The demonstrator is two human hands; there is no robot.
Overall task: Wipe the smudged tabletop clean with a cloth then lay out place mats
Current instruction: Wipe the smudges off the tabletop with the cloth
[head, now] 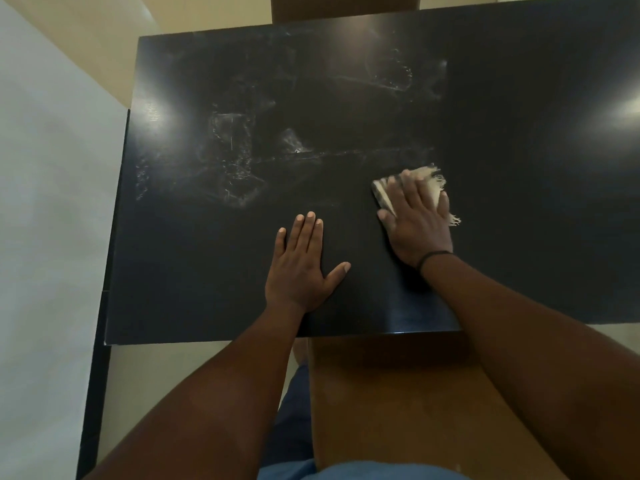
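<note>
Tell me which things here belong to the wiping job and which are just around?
Job:
- cloth, pressed flat under right hand
- smudged tabletop
- left hand, flat on the table

Just around:
- brown chair, near side
- chair back, far side

The tabletop point(519, 133) is glossy black, marked with whitish, cloudy smudges point(239, 161) left of the cloth point(433, 188). The cloth is cream-beige with pale frayed fringe. A thin black band point(434, 255) circles the wrist just below the cloth. Nearer than the cloth, a chair seat point(398, 393) is warm brown, beside blue shorts point(294, 427).
</note>
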